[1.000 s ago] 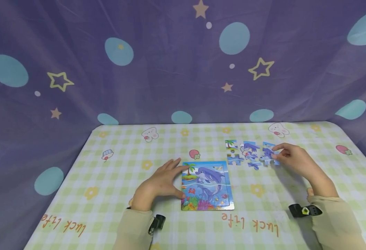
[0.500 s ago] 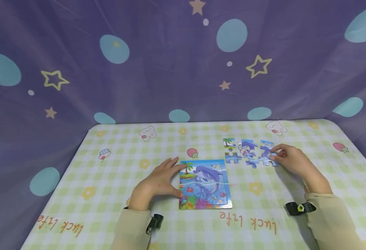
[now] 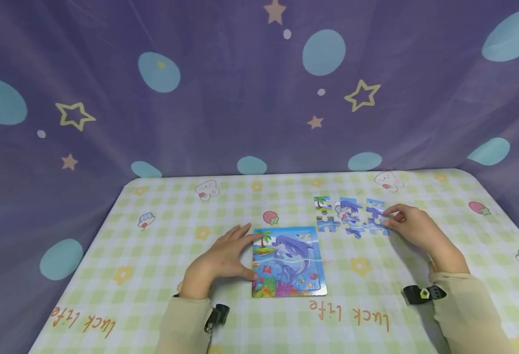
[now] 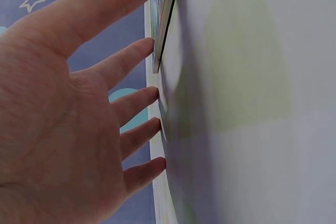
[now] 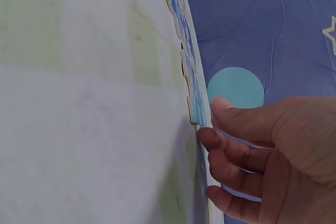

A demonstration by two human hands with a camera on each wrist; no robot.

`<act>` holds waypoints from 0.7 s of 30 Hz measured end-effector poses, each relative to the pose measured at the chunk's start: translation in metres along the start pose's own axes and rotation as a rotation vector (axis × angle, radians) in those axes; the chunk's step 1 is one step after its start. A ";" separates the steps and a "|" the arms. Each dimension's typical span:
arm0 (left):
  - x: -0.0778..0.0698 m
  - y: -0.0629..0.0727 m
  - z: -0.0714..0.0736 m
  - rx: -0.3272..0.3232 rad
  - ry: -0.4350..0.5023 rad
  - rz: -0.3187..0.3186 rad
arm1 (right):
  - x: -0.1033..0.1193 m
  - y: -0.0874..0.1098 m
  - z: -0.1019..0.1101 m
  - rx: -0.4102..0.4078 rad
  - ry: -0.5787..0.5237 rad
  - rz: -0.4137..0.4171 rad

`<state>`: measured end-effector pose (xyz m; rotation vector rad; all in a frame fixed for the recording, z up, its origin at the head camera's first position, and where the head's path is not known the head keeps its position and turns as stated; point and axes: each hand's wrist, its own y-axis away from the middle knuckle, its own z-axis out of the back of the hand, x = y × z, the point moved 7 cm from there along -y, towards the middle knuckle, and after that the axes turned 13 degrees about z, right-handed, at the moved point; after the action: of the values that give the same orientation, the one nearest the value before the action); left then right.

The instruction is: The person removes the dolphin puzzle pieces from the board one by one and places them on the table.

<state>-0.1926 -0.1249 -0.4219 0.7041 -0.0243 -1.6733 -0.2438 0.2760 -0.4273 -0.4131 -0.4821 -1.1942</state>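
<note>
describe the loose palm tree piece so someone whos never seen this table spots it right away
On the checked tablecloth, find the square dolphin board by the left hand. Beyond its far right corner lie the loose pieces; the palm tree piece is at their far left corner. Among them, only this one shows a palm tree.

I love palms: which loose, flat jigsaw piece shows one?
The green-and-blue jigsaw piece at the group's far-left corner; the other loose pieces show no palm.

The puzzle board [image 3: 286, 263] is mostly blue, tablecloth [image 3: 162, 265] green-checked.
</note>
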 end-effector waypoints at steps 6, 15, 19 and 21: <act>0.002 0.001 0.000 0.006 0.005 -0.003 | 0.006 0.000 0.003 -0.013 0.001 0.015; 0.005 0.000 0.002 0.013 0.013 -0.015 | 0.024 -0.003 0.002 -0.035 -0.043 0.032; 0.005 0.000 0.003 0.011 0.012 -0.011 | 0.034 -0.005 0.000 -0.051 -0.062 0.046; 0.004 0.001 0.003 0.012 0.019 -0.009 | 0.039 -0.005 -0.001 -0.058 -0.065 0.057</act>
<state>-0.1934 -0.1296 -0.4212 0.7297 -0.0179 -1.6767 -0.2372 0.2436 -0.4060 -0.5136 -0.4890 -1.1445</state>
